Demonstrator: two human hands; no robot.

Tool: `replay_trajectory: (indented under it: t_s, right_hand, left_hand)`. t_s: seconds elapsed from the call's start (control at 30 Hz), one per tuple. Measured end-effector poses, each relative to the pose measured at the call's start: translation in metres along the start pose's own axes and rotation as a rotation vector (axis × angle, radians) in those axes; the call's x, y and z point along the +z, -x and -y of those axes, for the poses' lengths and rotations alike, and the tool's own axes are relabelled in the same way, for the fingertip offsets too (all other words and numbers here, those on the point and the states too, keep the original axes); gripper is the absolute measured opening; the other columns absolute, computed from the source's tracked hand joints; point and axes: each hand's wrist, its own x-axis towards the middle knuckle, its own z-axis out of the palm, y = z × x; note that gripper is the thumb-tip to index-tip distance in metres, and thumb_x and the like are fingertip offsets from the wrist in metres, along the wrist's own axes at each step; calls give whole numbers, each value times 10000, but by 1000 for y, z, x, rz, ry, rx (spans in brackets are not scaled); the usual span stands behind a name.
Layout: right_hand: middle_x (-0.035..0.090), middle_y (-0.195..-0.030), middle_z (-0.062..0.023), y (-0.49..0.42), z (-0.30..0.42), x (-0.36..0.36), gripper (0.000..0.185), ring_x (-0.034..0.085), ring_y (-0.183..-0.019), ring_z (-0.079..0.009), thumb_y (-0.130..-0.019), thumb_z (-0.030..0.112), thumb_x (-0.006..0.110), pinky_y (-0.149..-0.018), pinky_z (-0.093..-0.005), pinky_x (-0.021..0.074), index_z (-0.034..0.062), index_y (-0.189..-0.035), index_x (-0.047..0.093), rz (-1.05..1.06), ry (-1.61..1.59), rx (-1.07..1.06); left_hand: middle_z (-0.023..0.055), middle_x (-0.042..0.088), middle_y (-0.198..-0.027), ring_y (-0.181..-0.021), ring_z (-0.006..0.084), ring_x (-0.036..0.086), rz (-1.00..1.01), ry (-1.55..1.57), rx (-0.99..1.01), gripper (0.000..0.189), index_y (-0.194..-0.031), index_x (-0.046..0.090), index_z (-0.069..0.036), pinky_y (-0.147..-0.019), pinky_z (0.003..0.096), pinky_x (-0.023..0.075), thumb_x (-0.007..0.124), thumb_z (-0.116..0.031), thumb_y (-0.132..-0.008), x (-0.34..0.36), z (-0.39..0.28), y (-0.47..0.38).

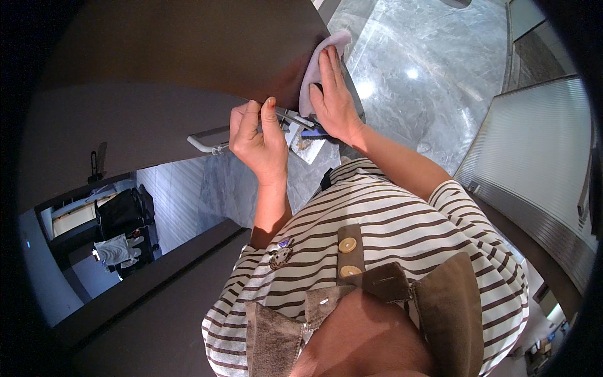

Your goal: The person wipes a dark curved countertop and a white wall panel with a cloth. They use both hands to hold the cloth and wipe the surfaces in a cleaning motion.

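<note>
My right hand (pixel 337 103) lies on a folded pale lilac cloth (pixel 308 89), pressing it against the right end of a dark brown panel (pixel 202 42), which looks like a door. The fingers are stretched along the cloth, with the thumb bent over it. My left hand (pixel 259 136) has curled fingers and a raised thumb at the panel's lower edge, seemingly gripping it; the exact contact is hidden. Orange-red marks show on the thumb tip. Just right of that hand, a thin grey metal bar (pixel 296 119) sticks out, and a pale handle (pixel 202 145) shows at its left.
Below the hands, a white dustpan-like tray (pixel 308 148) holds debris beside a blue brush (pixel 314 135). A black latch (pixel 95 165) sits on the panel at left. Grey marbled floor (pixel 414 108) and a ribbed glass door (pixel 532 155) lie right. A black chair (pixel 125 212) stands beyond an opening.
</note>
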Motion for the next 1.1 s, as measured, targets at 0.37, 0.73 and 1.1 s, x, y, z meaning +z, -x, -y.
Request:
replay_trajectory:
  t_s: [0.37,0.73,1.1]
  right_hand:
    - [116,-1552,-338,29,-25,17,671,106,-1472,-417,-974,184,399,-1205,-399,116,-125,-1481,86,102,-136,365]
    - [80,-1515,-404,40,3,16,749,118,-1418,-545,-908,165,529,-1182,-525,129,-119,-1470,124,99,-99,90]
    - [105,-1526,-375,21,10,7,719,147,-1417,-535,-913,181,538,-1173,-516,180,-108,-1466,180,51,-1,-75]
  left_hand:
    - [109,610,-759,-644,207,560,-25,-55,66,128,-884,665,41,-577,297,456,736,-58,-843,0,3,0]
    - [60,585,-770,-677,137,511,-30,21,-10,161,-866,659,65,-580,257,417,735,-77,-863,5,10,12]
    - [89,579,-760,-669,167,500,34,15,-23,176,-821,628,59,-598,284,423,718,-82,-876,-1,5,16]
